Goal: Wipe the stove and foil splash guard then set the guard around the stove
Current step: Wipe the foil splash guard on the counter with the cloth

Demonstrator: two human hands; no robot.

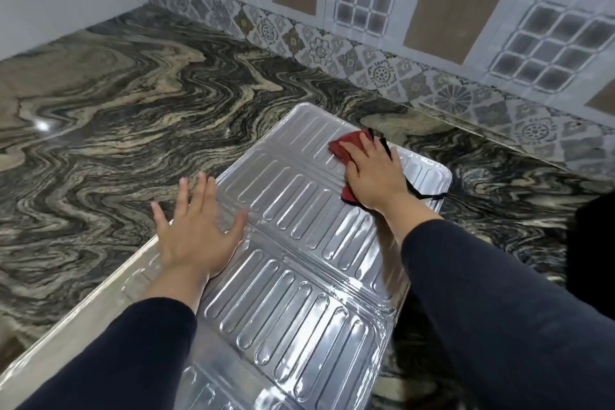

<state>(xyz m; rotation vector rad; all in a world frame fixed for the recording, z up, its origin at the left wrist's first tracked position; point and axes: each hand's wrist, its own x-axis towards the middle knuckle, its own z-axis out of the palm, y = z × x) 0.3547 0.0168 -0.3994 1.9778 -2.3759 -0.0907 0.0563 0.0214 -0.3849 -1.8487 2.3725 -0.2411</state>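
Observation:
The foil splash guard [293,270], silver with raised oblong ribs, lies flat and unfolded on the marbled counter, running from near me toward the back wall. My right hand [372,173] presses a red cloth with black trim [344,146] onto the guard's far panel. My left hand [196,230] rests flat with fingers spread on the guard's left edge, holding it down. No stove is in view.
The swirled dark and tan stone counter [133,110] stretches left and back to a patterned tile wall [366,27]. The counter's pale front edge [66,326] runs diagonally at lower left. A dark object [595,243] shows at the right edge.

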